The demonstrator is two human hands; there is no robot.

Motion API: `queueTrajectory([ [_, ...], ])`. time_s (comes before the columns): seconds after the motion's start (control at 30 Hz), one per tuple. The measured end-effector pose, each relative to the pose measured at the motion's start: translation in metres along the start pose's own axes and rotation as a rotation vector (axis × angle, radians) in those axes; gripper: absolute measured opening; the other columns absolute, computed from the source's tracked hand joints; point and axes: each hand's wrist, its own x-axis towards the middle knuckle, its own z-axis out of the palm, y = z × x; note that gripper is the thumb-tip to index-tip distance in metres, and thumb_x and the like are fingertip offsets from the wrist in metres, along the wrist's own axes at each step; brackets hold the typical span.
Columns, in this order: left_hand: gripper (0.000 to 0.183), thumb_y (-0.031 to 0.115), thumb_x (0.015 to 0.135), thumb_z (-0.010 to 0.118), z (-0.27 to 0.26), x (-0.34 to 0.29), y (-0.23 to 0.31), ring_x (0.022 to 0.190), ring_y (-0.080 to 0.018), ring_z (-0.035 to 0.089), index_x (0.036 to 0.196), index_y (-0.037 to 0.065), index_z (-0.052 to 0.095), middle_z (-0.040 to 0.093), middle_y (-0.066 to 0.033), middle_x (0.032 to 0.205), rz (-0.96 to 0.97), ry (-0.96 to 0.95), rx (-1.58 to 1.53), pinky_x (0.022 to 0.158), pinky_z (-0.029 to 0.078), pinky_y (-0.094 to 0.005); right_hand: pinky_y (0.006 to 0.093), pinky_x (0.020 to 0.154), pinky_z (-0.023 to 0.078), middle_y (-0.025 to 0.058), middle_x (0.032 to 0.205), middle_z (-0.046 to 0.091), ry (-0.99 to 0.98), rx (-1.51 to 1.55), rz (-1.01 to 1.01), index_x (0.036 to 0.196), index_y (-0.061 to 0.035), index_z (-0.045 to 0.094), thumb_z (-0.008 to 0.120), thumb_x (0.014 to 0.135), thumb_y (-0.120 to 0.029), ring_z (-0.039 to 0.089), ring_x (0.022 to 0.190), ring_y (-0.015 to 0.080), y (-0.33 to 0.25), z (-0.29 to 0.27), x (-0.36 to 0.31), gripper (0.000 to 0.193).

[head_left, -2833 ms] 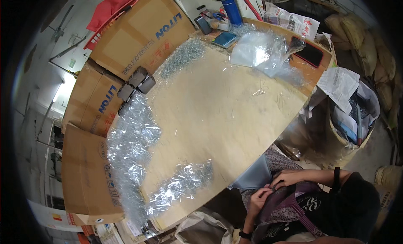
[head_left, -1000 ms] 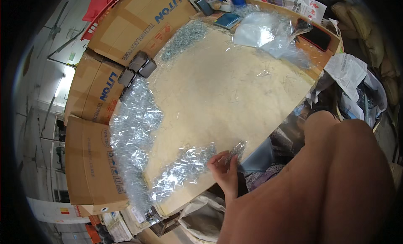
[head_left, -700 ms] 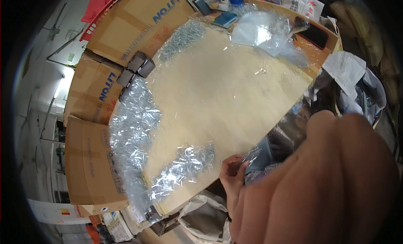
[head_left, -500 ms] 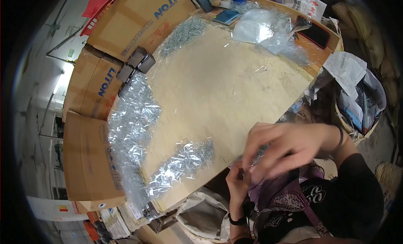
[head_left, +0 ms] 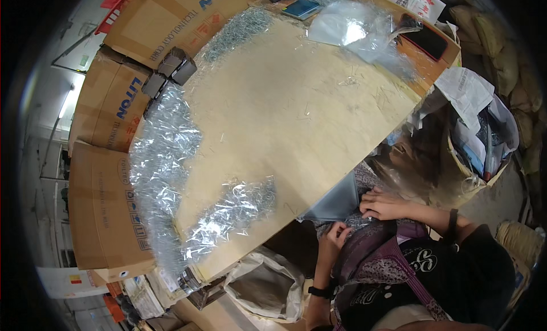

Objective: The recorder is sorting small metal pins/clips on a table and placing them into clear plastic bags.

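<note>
Fingers of the right hand (head_left: 384, 204) lie spread and flat on top of a grey, flat plastic pouch (head_left: 336, 203), pressing it rather than gripping it; contact is at its right edge. Left hand (head_left: 337, 235) sits just below the pouch with fingers curled inward; whether they pinch anything I cannot tell, since a patterned purple garment (head_left: 370, 257) hides the tips. Left wrist carries a dark band (head_left: 319, 291).

Pouch: dull grey, roughly rectangular, one corner pointing up toward the table edge. It sits in the person's lap, just beside the near edge of the pale wooden tabletop (head_left: 285, 109), partly under it. A small cluster of shiny metal bits shows at the pouch's lower right, between the two hands.

Containers:
- Clear plastic bag (head_left: 233, 208) on the near part of the table, lying flat, filled with small silvery metal pieces.
- Long heap of similar clear bags (head_left: 162, 160) along the left table edge, also glittering with metal parts.
- Crumpled translucent bag (head_left: 356, 26) at the far end; contents not discernible.
- Brown cardboard cartons (head_left: 105, 188) stacked beside the table at left, closed.
- Open basket (head_left: 484, 148) at right, holding papers and bags.
- Whitish sack (head_left: 268, 285) under the table, mouth open, interior dark.
</note>
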Motion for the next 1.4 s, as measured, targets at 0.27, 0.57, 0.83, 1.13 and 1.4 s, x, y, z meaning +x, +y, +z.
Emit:
queueTrajectory([
  [0.27,0.007,0.004,0.084,0.067,0.021,0.01,-0.025,0.075,-0.0224,0.066,0.087,-0.001,0.063,0.064,-0.0144,0.08,0.208,0.225,0.062,0.066,0.049,-0.0321,0.0447,0.089,0.036,0.0121,0.081,0.06,0.142,0.171,0.224,0.097,-0.0067,0.048,0.06,0.091,-0.029,0.06,0.085,0.032,0.009,0.032,0.008,0.026],
  [0.57,0.007,0.007,0.086,0.065,0.03,-0.001,-0.03,0.08,-0.0363,0.064,0.089,0.001,0.065,0.065,-0.0174,0.086,0.14,0.161,-0.077,0.068,0.05,-0.04,0.0395,0.08,0.049,0.0169,0.086,0.062,0.16,0.46,0.386,0.117,-0.0029,0.038,0.068,0.087,-0.02,0.063,0.084,0.03,-0.01,0.033,-0.003,0.046],
  [0.83,0.008,0.002,0.081,0.068,0.018,0.0,-0.015,0.077,-0.0311,0.063,0.089,0.001,0.066,0.064,-0.0147,0.087,0.411,0.196,0.011,0.069,0.051,-0.0373,0.0406,0.095,0.038,0.0119,0.111,0.061,0.834,-0.2,-0.047,0.104,-0.0034,0.06,0.06,0.083,-0.002,0.055,0.108,0.0307,-0.008,-0.101,0.006,0.022],
  [1.13,0.008,-0.004,0.078,0.068,0.02,0.002,0.002,0.076,-0.0291,0.064,0.085,-0.001,0.066,0.065,-0.0127,0.083,0.394,0.257,-0.009,0.068,0.051,-0.0358,0.0458,0.116,0.018,0.0231,0.144,0.039,0.79,-0.608,0.43,0.137,0.0067,0.039,0.046,0.096,-0.038,0.031,0.139,0.0316,0.041,-0.181,0.096,0.061],
  [1.4,0.009,-0.003,0.078,0.07,0.021,-0.001,-0.003,0.077,-0.0292,0.065,0.086,0.0,0.066,0.066,-0.0142,0.084,0.278,0.282,-0.092,0.069,0.051,-0.0348,0.044,0.117,0.016,0.0319,0.147,0.028,0.639,-0.571,0.389,0.139,0.014,0.029,0.045,0.088,-0.064,0.022,0.141,0.0389,0.008,-0.136,0.076,0.094],
])
